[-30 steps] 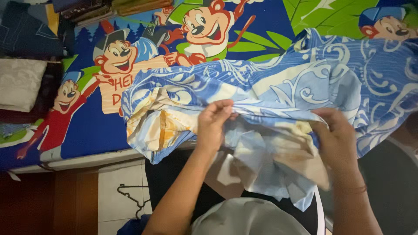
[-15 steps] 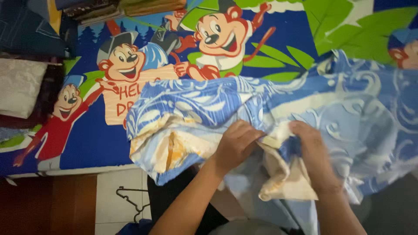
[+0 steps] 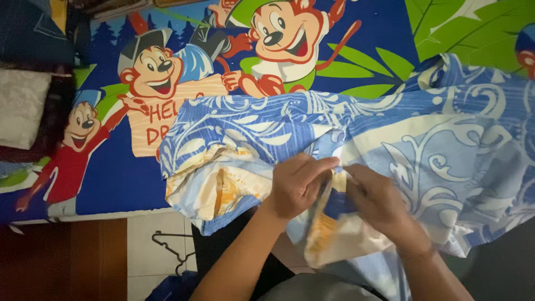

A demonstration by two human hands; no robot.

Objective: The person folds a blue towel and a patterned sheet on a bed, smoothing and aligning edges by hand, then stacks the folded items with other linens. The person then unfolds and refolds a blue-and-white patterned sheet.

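A blue cloth (image 3: 434, 145) with white swirls and a pale yellow inner side lies crumpled over the near edge of a bed. My left hand (image 3: 298, 187) grips a bunched fold of it near the middle. My right hand (image 3: 376, 203) pinches the same fold right beside it, the two hands almost touching. A yellow-and-blue flap of the cloth (image 3: 329, 239) hangs down below my hands.
The bed carries a bright cartoon-monkey sheet (image 3: 111, 167) in blue, red and green. A pale pillow (image 3: 22, 114) and folded dark clothes (image 3: 33, 33) lie at the left. A wire hanger (image 3: 170, 253) rests on the tiled floor below the bed's edge.
My hands came together from wide apart and now bunch the cloth between them. The cloth's edge was gathered toward the middle and a flap dropped below my hands.
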